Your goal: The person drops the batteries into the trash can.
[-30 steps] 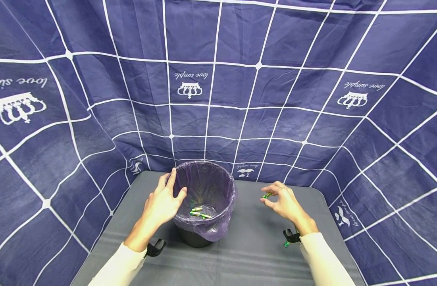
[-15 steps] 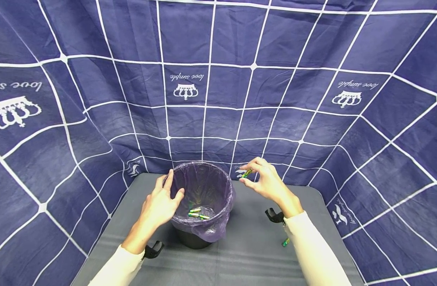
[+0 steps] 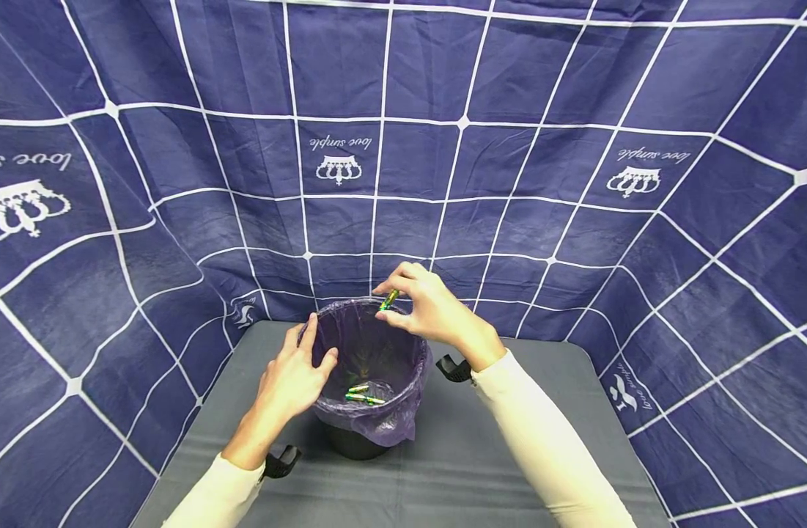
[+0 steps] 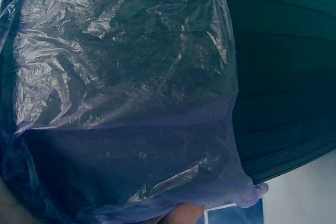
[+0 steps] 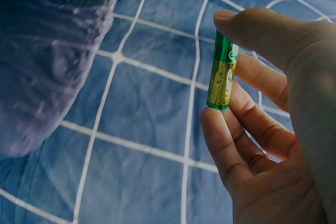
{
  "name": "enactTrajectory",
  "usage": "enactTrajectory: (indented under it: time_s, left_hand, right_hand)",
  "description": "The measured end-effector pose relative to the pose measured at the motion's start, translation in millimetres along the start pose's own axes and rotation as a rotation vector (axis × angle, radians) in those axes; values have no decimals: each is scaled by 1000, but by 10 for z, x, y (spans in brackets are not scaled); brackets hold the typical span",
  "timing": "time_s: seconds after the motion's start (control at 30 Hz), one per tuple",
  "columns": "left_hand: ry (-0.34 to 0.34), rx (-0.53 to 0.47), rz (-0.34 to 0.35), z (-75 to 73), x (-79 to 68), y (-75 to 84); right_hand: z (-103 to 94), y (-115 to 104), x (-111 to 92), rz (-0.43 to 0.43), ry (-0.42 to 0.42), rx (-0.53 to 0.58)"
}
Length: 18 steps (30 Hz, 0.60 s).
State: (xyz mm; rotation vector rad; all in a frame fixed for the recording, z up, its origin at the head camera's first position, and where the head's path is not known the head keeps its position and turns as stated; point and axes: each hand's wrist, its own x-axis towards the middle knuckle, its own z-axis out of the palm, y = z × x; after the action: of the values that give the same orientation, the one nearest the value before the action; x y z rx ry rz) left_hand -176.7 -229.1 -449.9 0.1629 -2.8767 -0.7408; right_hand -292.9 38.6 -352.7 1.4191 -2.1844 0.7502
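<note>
My right hand (image 3: 426,304) pinches a green and gold battery (image 5: 222,71) by its two ends, thumb on one end and a fingertip on the other. In the head view it is raised above the bin's far right rim. The trash bin (image 3: 353,444) is black, with a thin purple bag (image 3: 413,411) folded over its rim. Several batteries (image 3: 366,398) of the same colours lie at its bottom. My left hand (image 3: 294,374) rests at the left rim, fingers fairly straight along the outside and thumb stretched over the opening. The left wrist view mostly shows the bag and bin wall.
The bin stands on a grey table (image 3: 482,455). Behind and at both sides hangs a navy cloth (image 3: 502,169) with white grid lines. A black wrist strap (image 3: 453,368) shows at the right wrist and another strap (image 3: 282,462) at the left.
My right hand has carried the battery leftward and up, from beside the bin to over its rim. The battery on the table is now hidden behind the right sleeve. The left hand stays put.
</note>
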Motion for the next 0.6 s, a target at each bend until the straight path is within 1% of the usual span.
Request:
enactTrajectory:
  time_s: [0.13, 0.27, 0.47, 0.6]
  left_hand:
    - [-2, -1, -1, 4, 0, -8]
    - [-9, -3, -5, 16, 0, -15]
    - [-22, -3, -15, 11, 8, -11]
    - [-25, -3, -13, 0, 8, -10]
  right_hand:
    - [76, -61, 157, 1, -42, -2]
    - [123, -90, 239, 22, -76, 10]
    - [147, -97, 294, 41, -85, 20]
    - [159, -84, 294, 68, -93, 28]
